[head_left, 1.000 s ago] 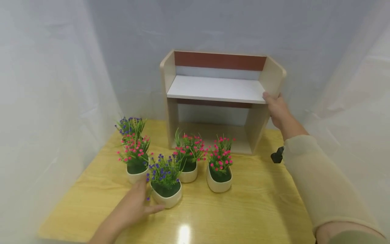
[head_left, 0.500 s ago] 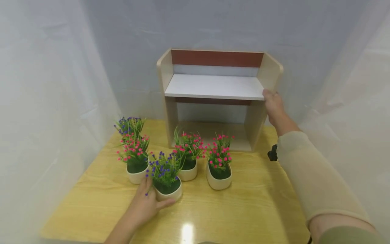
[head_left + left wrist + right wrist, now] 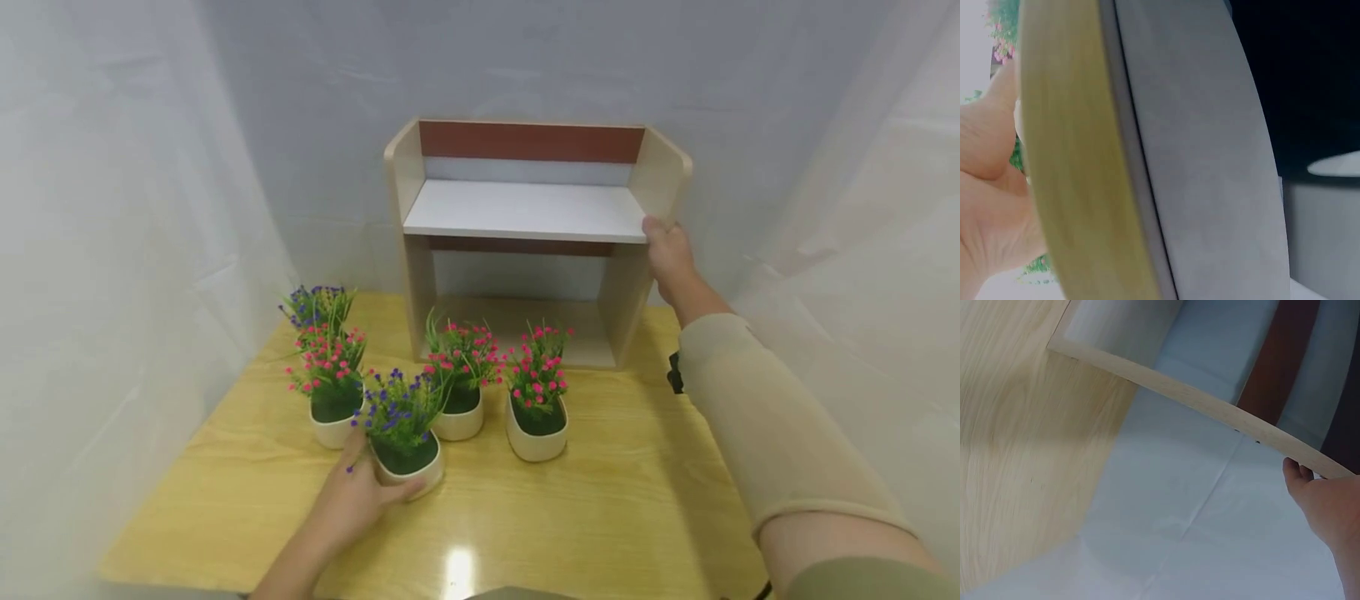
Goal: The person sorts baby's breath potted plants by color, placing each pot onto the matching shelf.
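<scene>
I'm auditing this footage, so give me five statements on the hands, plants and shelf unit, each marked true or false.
1. The right hand holds the side of the shelf unit. True.
2. Five flowering plants are in view. True.
3. Both hands hold the shelf unit. False: the left hand holds the front purple-flowered pot.
4. Every plant has purple flowers. False: the rightmost plant blooms pink.
5. A reddish-brown strip crosses the shelf unit's upper back. True.

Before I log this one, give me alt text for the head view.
A person's left hand grips a pot of purple flowers while the right hand holds the side of a two-tier shelf. Four more flower pots stand on the table.
</scene>
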Demonstrator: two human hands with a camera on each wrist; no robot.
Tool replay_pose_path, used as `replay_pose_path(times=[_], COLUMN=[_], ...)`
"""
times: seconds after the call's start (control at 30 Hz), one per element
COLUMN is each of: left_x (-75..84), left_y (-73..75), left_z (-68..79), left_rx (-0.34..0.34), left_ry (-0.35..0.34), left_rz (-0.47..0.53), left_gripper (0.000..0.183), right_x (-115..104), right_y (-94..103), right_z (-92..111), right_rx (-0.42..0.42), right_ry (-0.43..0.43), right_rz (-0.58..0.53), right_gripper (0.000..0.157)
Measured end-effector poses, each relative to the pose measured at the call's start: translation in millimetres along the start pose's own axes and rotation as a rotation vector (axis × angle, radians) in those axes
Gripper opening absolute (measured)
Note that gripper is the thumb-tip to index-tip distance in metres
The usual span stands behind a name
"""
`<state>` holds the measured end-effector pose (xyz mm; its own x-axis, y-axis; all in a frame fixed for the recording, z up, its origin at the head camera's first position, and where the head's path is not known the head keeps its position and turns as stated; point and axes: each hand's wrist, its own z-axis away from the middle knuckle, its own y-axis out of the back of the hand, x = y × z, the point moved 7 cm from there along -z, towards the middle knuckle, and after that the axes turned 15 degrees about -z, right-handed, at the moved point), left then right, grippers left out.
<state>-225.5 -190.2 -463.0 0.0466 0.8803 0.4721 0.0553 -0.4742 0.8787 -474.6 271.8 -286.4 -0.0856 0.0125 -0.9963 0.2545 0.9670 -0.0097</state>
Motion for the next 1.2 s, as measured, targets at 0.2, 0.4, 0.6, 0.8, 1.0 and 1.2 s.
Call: replay_pose_path(times=[0.2, 0.4, 0.6, 0.8, 1.0, 1.2], left_x=[-8.4, -12.6, -5.8, 7.9, 22.3, 39.6], left_y=[7.9, 22.0, 44.2, 65.7, 84.9, 100.5], left_z=[3.0, 2.5, 5.0, 2.5, -5.0, -13.9], left_rx=[-0.098, -0.179, -0.204, -0.201, -0.168, -0.156], left_ry=[0.018, 0.033, 0.012, -0.035, -0.089, -0.139], left_rz=[-0.036, -0.03, 0.059, 0.103, 0.174, 0.207], left_gripper=[0.144, 0.143, 0.148, 0.14, 0.134, 0.132], right_x=[0, 1, 2, 3, 5, 7], right_y=[-3.1, -1.8, 2.9, 7.3, 9.1, 13.8], right_z=[-1, 0, 0, -2, -3, -5], right_rx=[-0.005, 0.003, 0.022, 0.027, 0.019, 0.034], right_ry=[0.019, 0.023, 0.017, 0.004, -0.002, -0.003], right_rz=[-0.015, -0.01, 0.0, 0.021, 0.023, 0.025], right_gripper=[0.068, 0.067, 0.068, 0.07, 0.073, 0.072])
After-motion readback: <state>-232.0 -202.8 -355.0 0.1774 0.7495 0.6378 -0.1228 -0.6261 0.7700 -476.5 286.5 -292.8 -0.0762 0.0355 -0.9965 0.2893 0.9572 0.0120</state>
